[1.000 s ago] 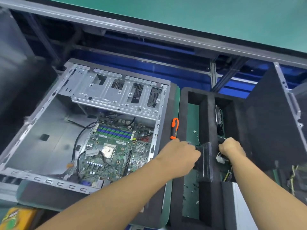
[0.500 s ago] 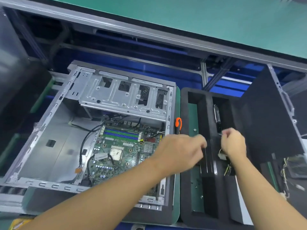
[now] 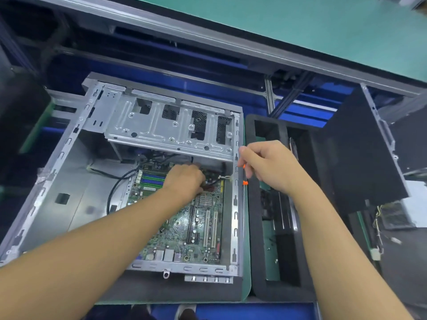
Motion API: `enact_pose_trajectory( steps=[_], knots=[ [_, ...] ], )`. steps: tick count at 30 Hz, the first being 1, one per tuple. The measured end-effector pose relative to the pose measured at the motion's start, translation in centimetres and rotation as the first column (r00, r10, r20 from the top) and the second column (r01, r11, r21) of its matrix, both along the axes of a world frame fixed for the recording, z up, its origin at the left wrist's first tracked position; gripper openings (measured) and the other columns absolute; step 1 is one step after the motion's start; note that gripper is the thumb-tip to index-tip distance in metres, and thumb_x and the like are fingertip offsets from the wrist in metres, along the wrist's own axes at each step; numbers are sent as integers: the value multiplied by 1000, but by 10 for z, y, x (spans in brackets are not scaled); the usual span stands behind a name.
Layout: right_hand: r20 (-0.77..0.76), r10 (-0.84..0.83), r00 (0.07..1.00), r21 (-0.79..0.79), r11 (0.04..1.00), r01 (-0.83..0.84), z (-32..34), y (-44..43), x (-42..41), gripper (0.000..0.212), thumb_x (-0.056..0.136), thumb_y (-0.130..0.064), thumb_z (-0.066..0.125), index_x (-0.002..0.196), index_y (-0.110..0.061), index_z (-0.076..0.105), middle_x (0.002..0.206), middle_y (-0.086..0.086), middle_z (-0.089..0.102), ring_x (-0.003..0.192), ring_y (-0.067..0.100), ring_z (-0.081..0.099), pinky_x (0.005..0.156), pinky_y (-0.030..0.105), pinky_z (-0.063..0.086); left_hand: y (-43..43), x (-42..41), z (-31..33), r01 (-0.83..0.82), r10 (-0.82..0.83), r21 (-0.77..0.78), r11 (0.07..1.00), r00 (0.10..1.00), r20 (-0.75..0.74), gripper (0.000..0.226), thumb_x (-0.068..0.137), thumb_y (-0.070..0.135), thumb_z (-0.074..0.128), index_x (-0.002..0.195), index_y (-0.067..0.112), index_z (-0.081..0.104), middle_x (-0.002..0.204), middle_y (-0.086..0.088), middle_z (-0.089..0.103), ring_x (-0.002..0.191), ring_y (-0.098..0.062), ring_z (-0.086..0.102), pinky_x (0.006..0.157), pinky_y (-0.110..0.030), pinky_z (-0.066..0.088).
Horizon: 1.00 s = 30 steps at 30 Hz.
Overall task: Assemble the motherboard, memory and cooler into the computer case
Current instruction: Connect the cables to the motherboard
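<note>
**In the open computer case (image 3: 69, 204): both hands off the foam tray**

Nearest, flat on the case floor: the motherboard (image 3: 184, 232), no cooler seen on it. Further in, down among red cables beside the blue and green memory slots (image 3: 152, 179): the left hand (image 3: 184, 181), away from the foam tray (image 3: 256, 227) only a moment ago, fingers curled under, grip hidden. Shifted across to the case's right wall: the right hand (image 3: 270, 167), fingers bent over the orange-handled screwdriver (image 3: 245, 182); gripping or merely above, cannot tell. Probably a turn from fetching parts to fastening or cable clearing.
</note>
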State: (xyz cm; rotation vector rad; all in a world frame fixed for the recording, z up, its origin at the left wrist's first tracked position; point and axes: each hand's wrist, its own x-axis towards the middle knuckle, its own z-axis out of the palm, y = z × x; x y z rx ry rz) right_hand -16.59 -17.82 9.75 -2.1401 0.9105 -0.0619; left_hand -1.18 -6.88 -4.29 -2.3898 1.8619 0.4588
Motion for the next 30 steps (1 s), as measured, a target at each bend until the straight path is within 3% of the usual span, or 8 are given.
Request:
enact_pose_trajectory(
  steps=[2, 4, 9, 11, 13, 20, 24, 30],
  knots=[
    [17, -29, 999, -14, 999, 29, 0, 8, 2, 43, 105, -35, 50, 71, -18, 70, 57, -3, 66, 42, 1, 48, 48, 8, 39, -1, -2, -2, -13, 13, -12, 1000, 1000, -21, 27, 91, 45, 64, 112, 30, 70, 111, 2, 67, 98, -21, 64, 88, -36, 52],
    [10, -12, 1000, -15, 1000, 13, -1, 17, 5, 42, 104, -35, 51, 69, -22, 69, 56, -3, 65, 43, 1, 49, 50, 8, 39, -1, 1, -1, -126, 115, -30, 992, 964, -239, 21, 88, 39, 70, 106, 29, 72, 105, 4, 71, 96, -19, 65, 88, -34, 51],
    [-1, -10, 1000, -5, 1000, 10, -7, 28, 14, 41, 103, -35, 52, 69, -22, 71, 56, -3, 66, 44, 1, 49, 49, 9, 39, -7, 13, 1, -413, 343, 94, 906, 587, -734, 10, 86, 25, 75, 80, 27, 67, 79, 14, 68, 61, 5, 58, 58, -15, 43],
    [77, -143, 987, -15, 989, 144, -8, 25, 13, 41, 102, -35, 52, 70, -21, 71, 54, -4, 63, 47, 5, 50, 46, 13, 40, -12, 12, 1, -463, 382, 179, 868, 393, -837, 7, 87, 24, 74, 83, 23, 68, 77, 9, 71, 66, -3, 63, 65, -24, 51],
    [166, -258, 952, 35, 966, 256, -11, 25, 11, 39, 102, -33, 52, 72, -21, 71, 53, -4, 58, 45, 7, 47, 43, 13, 36, -19, 9, 0, -451, 397, 236, 861, 304, -866, 14, 88, 28, 73, 81, 16, 72, 76, 2, 75, 75, -13, 69, 79, -32, 54],
    [177, -310, 934, 10, 950, 313, -29, 44, -4, 42, 104, -31, 51, 66, -22, 68, 50, -6, 54, 43, 3, 42, 48, 18, 41, -25, 28, -14, -283, 435, 336, 898, 460, -774, 37, 91, 57, 57, 81, 28, 77, 80, 17, 75, 96, -5, 64, 88, -25, 42],
    [156, -330, 931, 20, 943, 331, -37, 53, -7, 42, 104, -29, 52, 65, -22, 68, 49, -4, 54, 43, 5, 42, 49, 14, 36, -25, 35, -20, -272, 428, 332, 903, 501, -752, 37, 92, 57, 54, 85, 29, 77, 78, 21, 74, 92, -1, 61, 68, -20, 33],
    [157, -351, 923, 55, 936, 347, -43, 60, -16, 41, 103, -28, 52, 65, -22, 67, 51, -2, 54, 46, 7, 43, 49, 16, 39, -36, 35, -25, -213, 387, 327, 921, 602, -699, 42, 93, 60, 50, 79, 27, 70, 77, 19, 68, 80, -2, 57, 74, -23, 39]
  ],
)
